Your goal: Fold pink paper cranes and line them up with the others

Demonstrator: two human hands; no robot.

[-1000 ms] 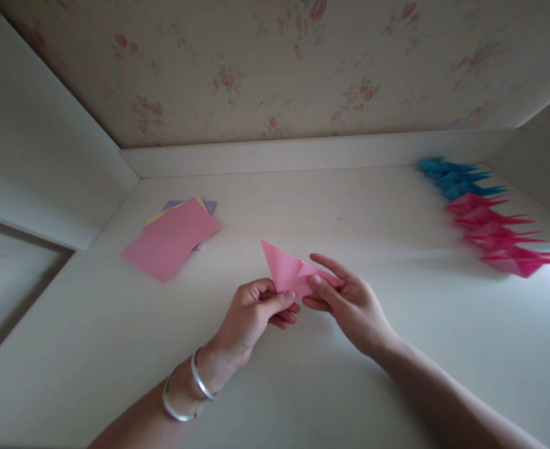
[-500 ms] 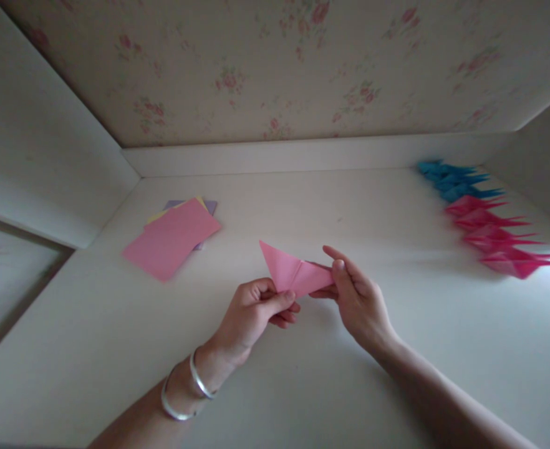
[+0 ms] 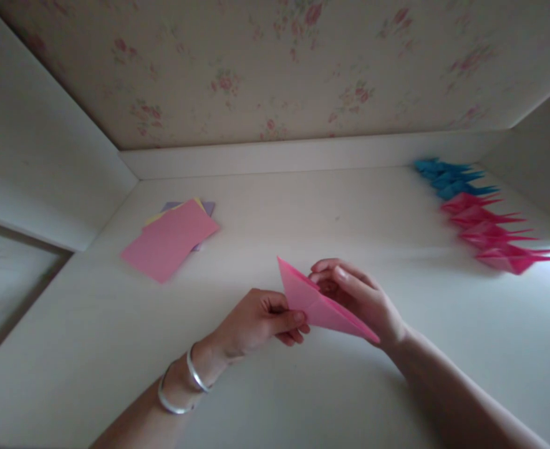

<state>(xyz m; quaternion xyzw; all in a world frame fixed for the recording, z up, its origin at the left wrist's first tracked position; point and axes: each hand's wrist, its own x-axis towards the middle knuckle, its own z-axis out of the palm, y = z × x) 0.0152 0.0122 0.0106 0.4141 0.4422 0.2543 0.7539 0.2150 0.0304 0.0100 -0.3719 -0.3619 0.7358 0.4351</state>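
A pink folded paper point(image 3: 319, 305), long and triangular with pointed ends, is held above the white tabletop. My left hand point(image 3: 270, 318) is closed on its lower left edge, thumb in front and fingers behind. Two silver bangles point(image 3: 196, 369) circle the left wrist. Just behind the paper's right half is my right hand point(image 3: 363, 296), its fingers loosely curled with nothing visible in them. The paper's right point passes in front of the right palm; whether they touch is hard to tell.
On the left of the tabletop point(image 3: 265, 218) lies a loose stack of pink, yellow and purple paper sheets point(image 3: 172, 240). Several blue folded paper figures point(image 3: 455, 178) and several pink folded paper figures point(image 3: 504, 257) stand in a row at the right. Flowered wallpaper point(image 3: 228, 81) covers the back wall.
The folded paper has swung so its right end points down toward me, and it sits slightly lower and further right. My right hand has let go of its right end.
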